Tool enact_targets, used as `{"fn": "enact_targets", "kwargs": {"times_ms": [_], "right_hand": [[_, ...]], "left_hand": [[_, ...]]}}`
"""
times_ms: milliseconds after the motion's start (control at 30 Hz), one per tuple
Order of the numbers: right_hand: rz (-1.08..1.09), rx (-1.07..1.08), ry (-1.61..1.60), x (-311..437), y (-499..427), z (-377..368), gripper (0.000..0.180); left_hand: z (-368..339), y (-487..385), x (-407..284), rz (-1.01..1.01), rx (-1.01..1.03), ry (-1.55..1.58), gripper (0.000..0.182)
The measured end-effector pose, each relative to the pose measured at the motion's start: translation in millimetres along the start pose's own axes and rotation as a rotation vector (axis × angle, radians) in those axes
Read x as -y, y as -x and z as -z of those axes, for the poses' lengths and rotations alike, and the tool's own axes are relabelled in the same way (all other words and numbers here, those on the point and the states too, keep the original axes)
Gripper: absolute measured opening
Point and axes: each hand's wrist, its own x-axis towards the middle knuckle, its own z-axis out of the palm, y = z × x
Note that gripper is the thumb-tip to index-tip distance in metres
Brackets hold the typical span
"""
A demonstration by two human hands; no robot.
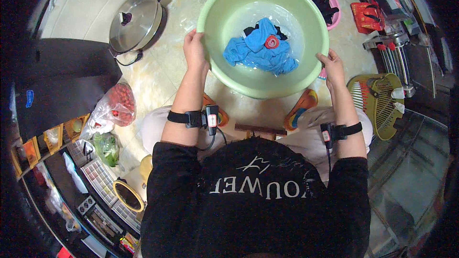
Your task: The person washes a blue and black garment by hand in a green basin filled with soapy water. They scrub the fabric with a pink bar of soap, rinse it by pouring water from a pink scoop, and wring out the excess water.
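Note:
A large pale green plastic basin (pixel 247 86) is in front of me, between and beyond my knees. My left hand (pixel 195 50) grips its rim at the left side. On the right, my right hand (pixel 332 66) has hold of the opposite rim, thumb on top. Inside lies a bunched, wet blue cloth garment (pixel 263 50) with a round red emblem (pixel 271 41). Some black and white fabric (pixel 283 35) shows from under it. Water appears to cover the basin's bottom around the cloth. What the basin rests on, if anything, is hidden beneath it.
Behind the basin's right side is a pink basin (pixel 336 1) with dark clothes. A lidded pan (pixel 134 21) stands at the left, above a bag of red fruit (pixel 122 105). An olive plastic basket (pixel 383 107) and a red bag (pixel 367 17) are at the right.

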Motion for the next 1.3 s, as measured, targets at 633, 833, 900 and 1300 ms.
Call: {"fn": "enact_targets", "kwargs": {"times_ms": [633, 833, 900, 1300], "right_hand": [[0.269, -0.284, 0.703, -22, -26, 1, 0.060], [0.412, -0.261, 0.716, -21, -36, 1, 0.059], [0.439, -0.207, 0.697, -17, -35, 1, 0.057], [0.501, -0.201, 0.757, -4, -21, -2, 0.058]], "left_hand": [[-105, 177, -33, -1.129, 0.825, -1.395, 0.036], [-137, 287, -122, -1.615, 0.945, -1.378, 0.034], [-138, 298, -142, -1.652, 1.027, -1.301, 0.035], [-139, 313, -160, -1.651, 1.270, -1.047, 0.036]]}}
